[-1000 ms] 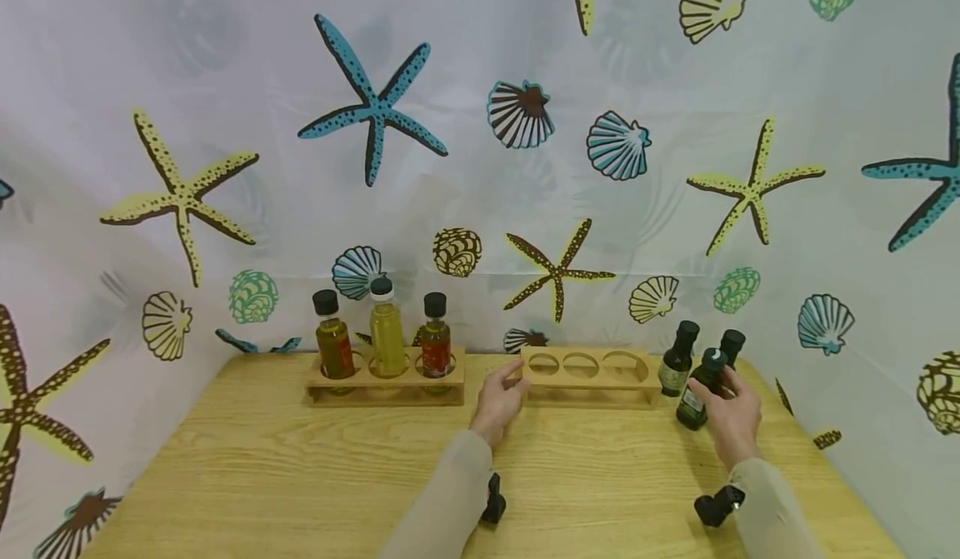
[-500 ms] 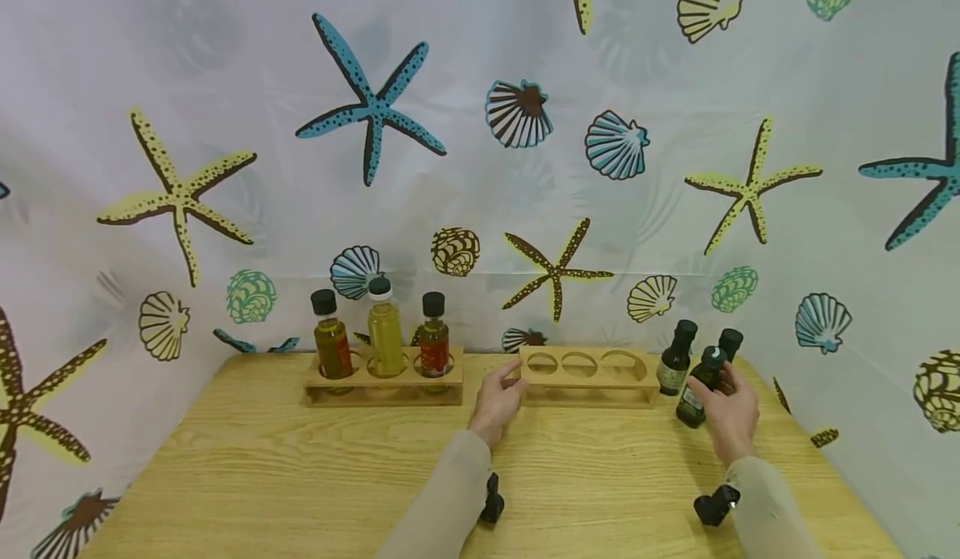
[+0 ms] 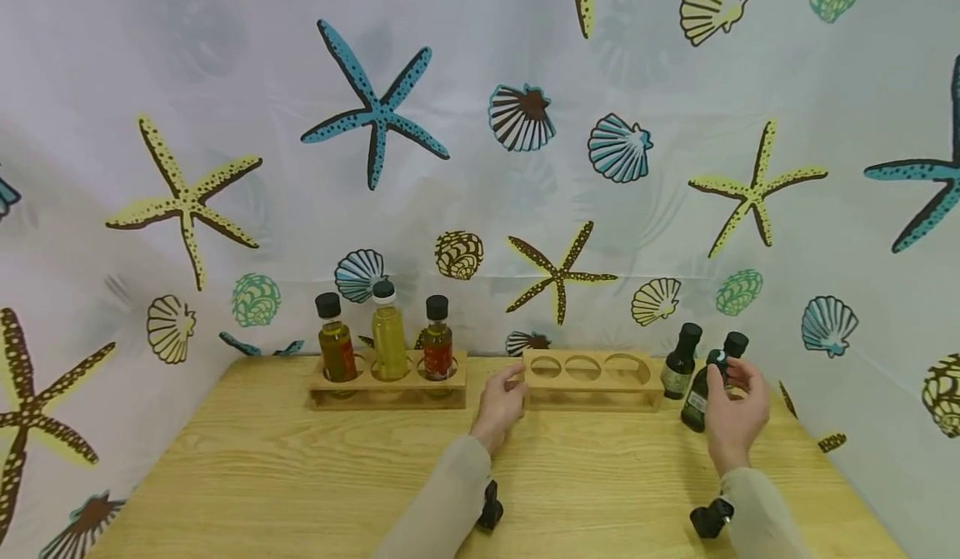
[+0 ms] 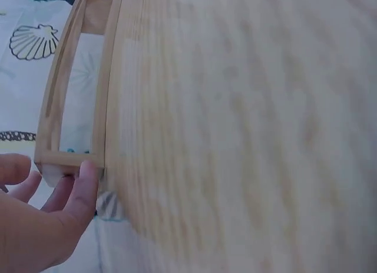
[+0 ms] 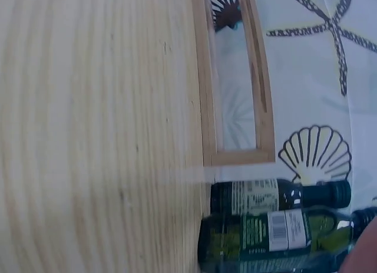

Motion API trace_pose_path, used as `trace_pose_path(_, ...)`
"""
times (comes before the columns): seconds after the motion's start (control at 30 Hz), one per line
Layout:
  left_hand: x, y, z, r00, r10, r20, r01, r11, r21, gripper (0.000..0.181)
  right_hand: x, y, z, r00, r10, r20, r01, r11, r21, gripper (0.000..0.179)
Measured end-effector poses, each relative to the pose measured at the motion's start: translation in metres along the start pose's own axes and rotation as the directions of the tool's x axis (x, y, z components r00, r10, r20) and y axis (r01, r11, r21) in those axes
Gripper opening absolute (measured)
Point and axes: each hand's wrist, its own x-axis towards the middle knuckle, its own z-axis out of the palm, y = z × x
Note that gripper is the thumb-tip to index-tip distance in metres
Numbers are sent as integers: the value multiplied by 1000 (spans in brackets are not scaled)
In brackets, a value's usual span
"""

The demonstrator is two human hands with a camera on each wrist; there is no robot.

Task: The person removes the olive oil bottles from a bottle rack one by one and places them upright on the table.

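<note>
My left hand (image 3: 498,409) touches the left end of the right-hand wooden rack (image 3: 592,403), whose three round holes hold nothing. In the left wrist view, its fingertips (image 4: 87,171) lie against the end of that rack. My right hand (image 3: 737,417) is beside a dark green glass bottle (image 3: 696,407), its thumb overlapping the bottle's shoulder and its fingers loosely bent. Behind stand a slim dark bottle with a pale label (image 3: 677,373) and another black-capped bottle (image 3: 736,344), mostly hidden. The right wrist view shows the green bottle (image 5: 253,240), a fingertip (image 5: 362,249) over its neck.
A second wooden rack (image 3: 386,403) at the left holds a dark oil bottle (image 3: 337,357), a tall yellow oil bottle (image 3: 388,342) and a red-labelled bottle (image 3: 437,355). A patterned cloth (image 3: 465,192) hangs behind the wooden table (image 3: 300,476).
My right hand has shifted slightly to the right, its thumb coming away from the green bottle's left side. That bottle stays where it was. My left hand keeps its place at the rack.
</note>
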Motion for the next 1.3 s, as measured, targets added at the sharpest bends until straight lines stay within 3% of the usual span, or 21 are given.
trace_pose_path(0.17,-5,5,1,998,31,-52,-31,999,9,34,-13,-6,12,991,-115,69,112,993,44,26)
trace_pose_path(0.3,-11,13,-4,997,55,-54,-55,998,14,32,-24,-11,25,977,-74,198,63,996,62,23)
trace_pose_path(0.4,-16,17,-11,998,58,-27,-59,998,-33,32,-33,-15,34,948,4,318,-14,999,29,23)
trace_pose_path(0.47,-19,18,-17,998,56,-1,-56,997,-53,31,-39,-18,40,914,62,402,-66,998,-4,25)
trace_pose_path(0.6,-25,19,-31,999,13,30,-11,997,-75,30,-51,-19,55,814,141,563,-125,990,-67,30)
trace_pose_path(0.77,-30,18,-53,999,-31,23,32,997,-77,29,-72,-30,73,696,151,702,-167,985,-46,28)
trace_pose_path(1.0,-35,12,-81,998,-63,-2,62,996,-67,27,-97,-31,98,584,169,794,-210,976,-53,21)
trace_pose_path(1.13,-37,11,-97,998,-55,-18,55,997,-48,25,-108,-33,105,504,172,846,-228,972,-61,24)
trace_pose_path(1.3,-39,12,-125,998,-31,-49,30,999,-10,27,-114,-45,115,412,231,882,-361,929,-75,28)
